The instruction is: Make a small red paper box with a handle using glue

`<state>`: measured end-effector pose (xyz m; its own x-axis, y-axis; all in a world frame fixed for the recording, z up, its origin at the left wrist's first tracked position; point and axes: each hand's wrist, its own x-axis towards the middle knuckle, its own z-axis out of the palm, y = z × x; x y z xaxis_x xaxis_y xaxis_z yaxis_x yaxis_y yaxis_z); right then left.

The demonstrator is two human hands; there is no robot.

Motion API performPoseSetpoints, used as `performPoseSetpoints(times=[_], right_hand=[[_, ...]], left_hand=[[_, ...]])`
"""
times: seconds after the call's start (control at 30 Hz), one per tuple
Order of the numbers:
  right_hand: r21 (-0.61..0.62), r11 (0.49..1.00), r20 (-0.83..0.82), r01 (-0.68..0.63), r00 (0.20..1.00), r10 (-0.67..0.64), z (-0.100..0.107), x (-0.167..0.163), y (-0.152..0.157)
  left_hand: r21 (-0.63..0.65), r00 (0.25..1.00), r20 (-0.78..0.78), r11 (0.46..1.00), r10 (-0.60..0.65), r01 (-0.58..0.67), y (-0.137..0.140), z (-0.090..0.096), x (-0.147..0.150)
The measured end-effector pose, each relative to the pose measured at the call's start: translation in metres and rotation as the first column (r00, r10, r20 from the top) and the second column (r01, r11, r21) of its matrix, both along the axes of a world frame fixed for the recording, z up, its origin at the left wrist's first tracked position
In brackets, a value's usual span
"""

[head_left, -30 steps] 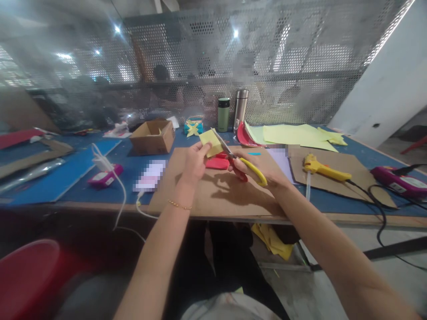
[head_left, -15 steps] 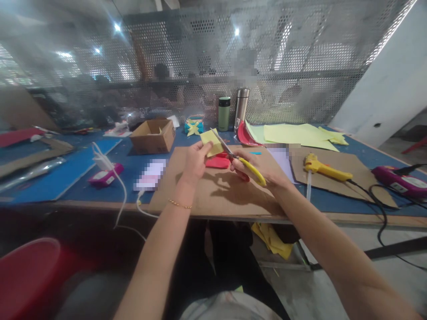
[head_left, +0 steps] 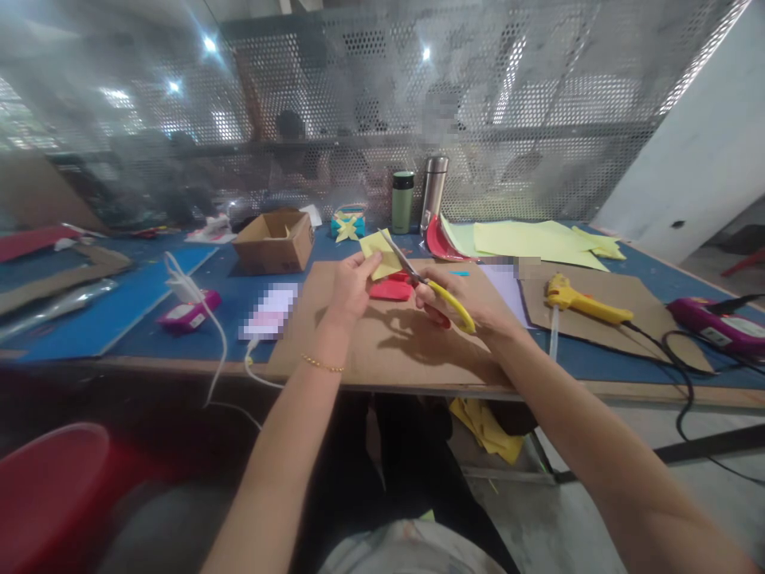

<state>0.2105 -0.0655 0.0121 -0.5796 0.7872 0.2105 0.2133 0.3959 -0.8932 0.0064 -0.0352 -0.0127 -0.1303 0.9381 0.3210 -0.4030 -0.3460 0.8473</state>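
Note:
A small yellow sheet [head_left: 378, 249] is pinched in my left hand [head_left: 352, 283], held above the cardboard. In my right hand [head_left: 445, 296] is a pair of scissors [head_left: 455, 304] with yellow and red handles. Their blades point up and left and meet the right edge of the yellow sheet. Whether the blades are parted is too small to tell. Under the hands, a red piece [head_left: 391, 288] lies on the cardboard sheet [head_left: 382, 351]. Beyond the hands stands a small blue item with a yellow cross-shaped piece [head_left: 347, 226].
An open cardboard box [head_left: 275, 243] stands to the left, near a phone [head_left: 270, 311] on a cable. At the back are a green tumbler [head_left: 402, 203] and a steel flask [head_left: 434, 191]. A yellow glue gun [head_left: 589, 303] rests on cardboard at the right, beside pale yellow sheets [head_left: 531, 241].
The view has shifted very slightly. Both hands, the yellow sheet and the scissors stay in nearly the same place.

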Motion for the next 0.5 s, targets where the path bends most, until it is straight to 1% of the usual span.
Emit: performPoseSetpoints(times=[0.2,0.37,0.5], right_hand=[[-0.028,1.0,-0.042,0.014,0.999,-0.015,-0.01,-0.003,0.008],[-0.036,0.999,-0.055,0.0,0.998,-0.002,-0.012,-0.002,0.011],[-0.042,0.999,-0.071,0.025,0.997,-0.028,-0.015,-0.002,0.012]], left_hand=[[-0.007,1.0,0.027,1.0,-0.011,0.011,0.0,0.001,0.0],[-0.021,0.999,0.018,0.999,-0.027,0.028,-0.004,0.002,0.001],[-0.012,1.0,0.0,1.0,-0.016,0.016,-0.005,0.003,0.002]])
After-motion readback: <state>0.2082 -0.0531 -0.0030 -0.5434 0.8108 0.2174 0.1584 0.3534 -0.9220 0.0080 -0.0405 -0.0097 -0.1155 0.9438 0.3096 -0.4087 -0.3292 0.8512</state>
